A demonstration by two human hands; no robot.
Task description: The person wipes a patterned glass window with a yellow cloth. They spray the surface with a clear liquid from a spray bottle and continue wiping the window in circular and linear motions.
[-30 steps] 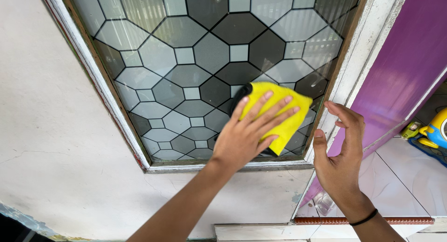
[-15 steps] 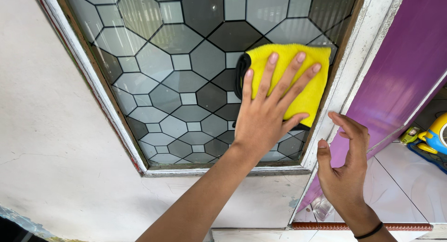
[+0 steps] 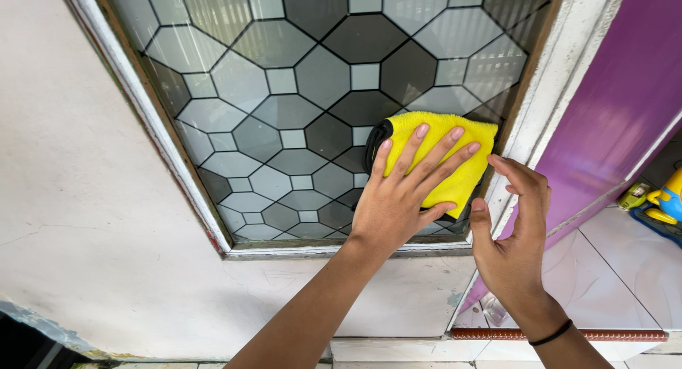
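A person's left hand [image 3: 398, 198] is pressing flat, fingers spread, on a yellow cloth [image 3: 444, 152] against the patterned glass of a window [image 3: 284, 92], the cloth sitting at about four o'clock on the pane near the frame [image 3: 526, 120]. The right hand [image 3: 515, 234] is resting loosely open, holding nothing, fingertips touching the white frame at three o'clock of the cloth. A purple door [image 3: 618, 106] is standing beyond.

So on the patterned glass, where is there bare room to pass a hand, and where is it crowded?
The glass pane is bare from its left frame edge to the yellow cloth, and all along the top above it. The lower right corner is crowded: the left hand lies flat on the cloth, and the right hand sits by the white frame.
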